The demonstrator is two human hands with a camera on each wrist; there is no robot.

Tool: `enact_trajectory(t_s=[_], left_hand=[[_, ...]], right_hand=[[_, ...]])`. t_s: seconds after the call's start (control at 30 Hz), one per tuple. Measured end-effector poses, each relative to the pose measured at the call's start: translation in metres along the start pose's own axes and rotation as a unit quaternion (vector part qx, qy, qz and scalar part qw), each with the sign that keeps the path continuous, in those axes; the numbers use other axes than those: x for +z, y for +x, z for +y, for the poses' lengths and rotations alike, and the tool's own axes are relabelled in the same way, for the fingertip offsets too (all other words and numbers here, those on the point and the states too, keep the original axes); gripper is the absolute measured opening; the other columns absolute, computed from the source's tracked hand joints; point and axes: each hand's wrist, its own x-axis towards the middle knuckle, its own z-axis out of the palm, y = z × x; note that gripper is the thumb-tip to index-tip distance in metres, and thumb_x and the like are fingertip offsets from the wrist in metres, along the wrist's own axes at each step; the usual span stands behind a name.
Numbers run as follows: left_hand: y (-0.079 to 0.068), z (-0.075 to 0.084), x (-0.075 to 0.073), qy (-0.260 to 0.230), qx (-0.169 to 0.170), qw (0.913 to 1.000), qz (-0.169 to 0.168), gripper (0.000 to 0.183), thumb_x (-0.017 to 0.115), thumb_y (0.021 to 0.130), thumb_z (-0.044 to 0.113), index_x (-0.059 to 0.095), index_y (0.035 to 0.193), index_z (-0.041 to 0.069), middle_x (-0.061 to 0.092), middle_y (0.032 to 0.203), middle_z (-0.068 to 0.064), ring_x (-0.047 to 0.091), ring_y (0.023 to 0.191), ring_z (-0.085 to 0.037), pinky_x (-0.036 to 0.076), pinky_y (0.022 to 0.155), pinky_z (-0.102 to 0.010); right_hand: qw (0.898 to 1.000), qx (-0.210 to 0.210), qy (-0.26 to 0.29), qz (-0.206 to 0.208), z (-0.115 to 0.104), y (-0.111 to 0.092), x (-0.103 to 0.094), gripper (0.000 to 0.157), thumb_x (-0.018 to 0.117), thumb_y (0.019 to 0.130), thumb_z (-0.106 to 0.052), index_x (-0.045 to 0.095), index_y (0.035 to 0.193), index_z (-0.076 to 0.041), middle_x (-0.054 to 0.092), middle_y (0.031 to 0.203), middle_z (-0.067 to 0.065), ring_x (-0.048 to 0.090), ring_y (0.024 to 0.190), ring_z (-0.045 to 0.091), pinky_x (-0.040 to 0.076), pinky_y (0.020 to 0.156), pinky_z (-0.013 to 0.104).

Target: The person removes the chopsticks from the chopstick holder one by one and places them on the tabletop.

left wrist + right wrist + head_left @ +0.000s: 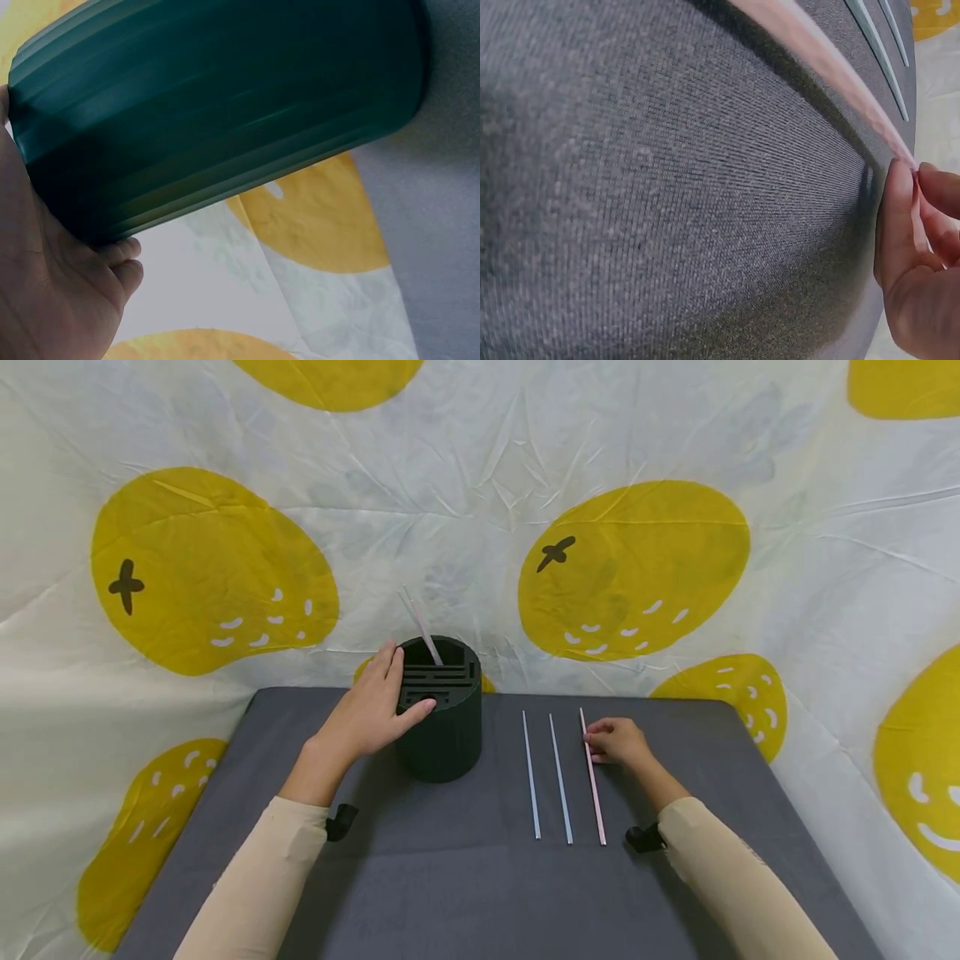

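Note:
My left hand (372, 702) rests on the left side of a dark green, round desk holder (441, 747), fingers straight along its rim and thumb across the top. The holder's ribbed side (225, 112) fills much of the left wrist view. Thin pale straws (427, 635) lean out of its back compartment. To the right, my right hand (618, 742) pinches a pink straw (593, 785) near its far end between thumb and fingers. Left of it lie two light blue straws (531, 777), roughly parallel. The right wrist view shows the pinching fingertips (897, 180) close up.
A dark grey cloth covers the table (450, 893). Directly behind its far edge hangs a white curtain (450, 468) printed with yellow fruit shapes. Slots and small compartments divide the holder's top. A small black device (341, 822) sits at each wrist.

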Motion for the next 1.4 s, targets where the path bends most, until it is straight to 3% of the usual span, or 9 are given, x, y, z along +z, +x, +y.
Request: enact_trajectory(t_s=[0.37,1.0,1.2,1.4], left_hand=[[0.0,0.001,-0.001,-0.005,0.0,1.0,-0.007,0.109,0.037,0.097,0.08,0.002,0.166,0.004,-0.008,0.174,-0.014,-0.001,0.162,-0.033,0.017,0.127,-0.059],[-0.001,0.0,0.0,-0.009,0.002,0.9999,-0.009,0.108,0.038,0.097,0.078,0.001,0.166,0.004,-0.006,0.174,-0.015,0.0,0.162,-0.034,0.017,0.127,-0.059],[-0.001,0.0,0.001,-0.008,0.002,1.0,0.0,0.109,0.037,0.097,0.08,0.004,0.166,0.003,-0.003,0.174,-0.017,0.002,0.162,-0.034,0.019,0.127,-0.059],[-0.001,0.0,0.002,-0.006,0.003,1.0,0.0,0.109,0.036,0.097,0.08,0.003,0.166,0.004,-0.003,0.174,-0.017,0.002,0.162,-0.034,0.018,0.127,-0.059]], right_hand=[[1.0,0.021,-0.013,0.013,-0.001,-0.002,0.003,0.025,0.069,0.099,-0.007,0.067,0.116,0.01,0.068,0.081,0.007,0.065,0.068,0.011,0.062,0.062,0.028],[0.998,0.021,-0.051,0.035,0.001,-0.001,0.008,0.022,0.072,0.097,-0.009,0.071,0.112,0.007,0.072,0.084,0.011,0.066,0.068,0.012,0.062,0.061,0.027],[0.999,0.015,-0.026,0.023,0.003,-0.004,0.006,0.026,0.07,0.099,-0.008,0.069,0.118,0.008,0.073,0.089,0.011,0.068,0.071,0.011,0.062,0.064,0.026],[0.999,0.01,0.041,-0.008,0.009,-0.006,-0.002,0.033,0.066,0.101,-0.007,0.064,0.127,0.013,0.073,0.095,0.012,0.069,0.075,0.01,0.062,0.068,0.026]])
